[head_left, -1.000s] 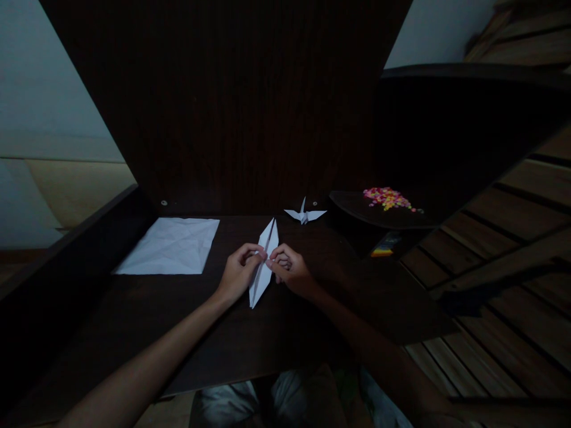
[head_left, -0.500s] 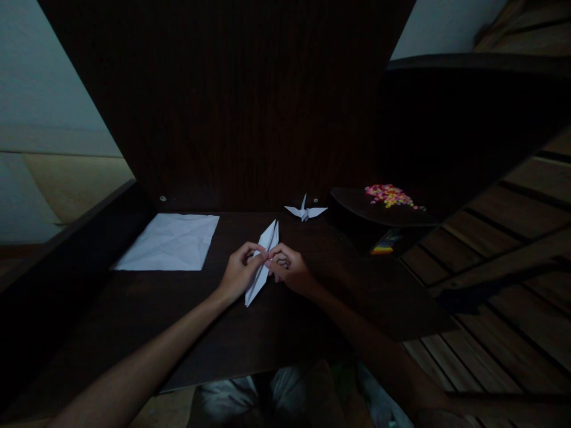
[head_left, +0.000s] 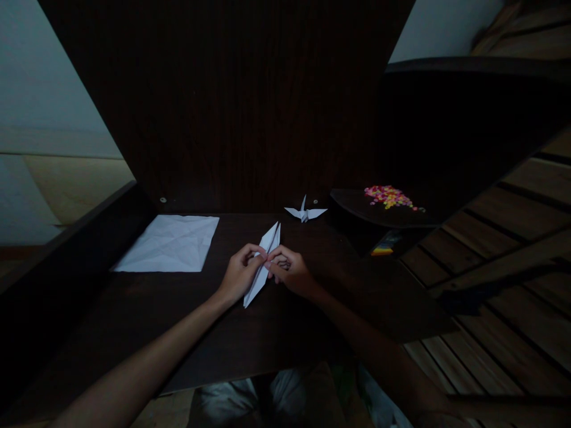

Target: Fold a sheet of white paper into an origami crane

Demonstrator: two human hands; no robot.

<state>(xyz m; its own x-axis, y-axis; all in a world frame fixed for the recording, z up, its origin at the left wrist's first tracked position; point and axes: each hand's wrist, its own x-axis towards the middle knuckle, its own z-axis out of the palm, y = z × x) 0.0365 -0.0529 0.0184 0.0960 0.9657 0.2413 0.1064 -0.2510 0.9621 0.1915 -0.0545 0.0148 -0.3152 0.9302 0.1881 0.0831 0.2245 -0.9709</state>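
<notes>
Paper [head_left: 259, 280], folded long and thin, is pinched near its middle by the left hand [head_left: 244, 270] and right hand [head_left: 288, 270] over a dark desk [head_left: 200, 339]. I see a paper bird [head_left: 304, 214] farther back and a creased sheet [head_left: 172, 244] to the left.

One paper crane [head_left: 304, 214] is counted, on one desk [head_left: 214, 342]. One folded white paper [head_left: 270, 239] is counted, nearer than the crane and a bit left; two hands are counted at it, one left hand [head_left: 241, 270], one right hand [head_left: 291, 272]. One creased white sheet [head_left: 172, 244] is logged, well left of the crane. One heap of coloured bits [head_left: 388, 196] is logged, right of the crane; single bits can't be counted. Two round fasteners [head_left: 315, 202] are seen, one just right of the crane, one far left.
</notes>
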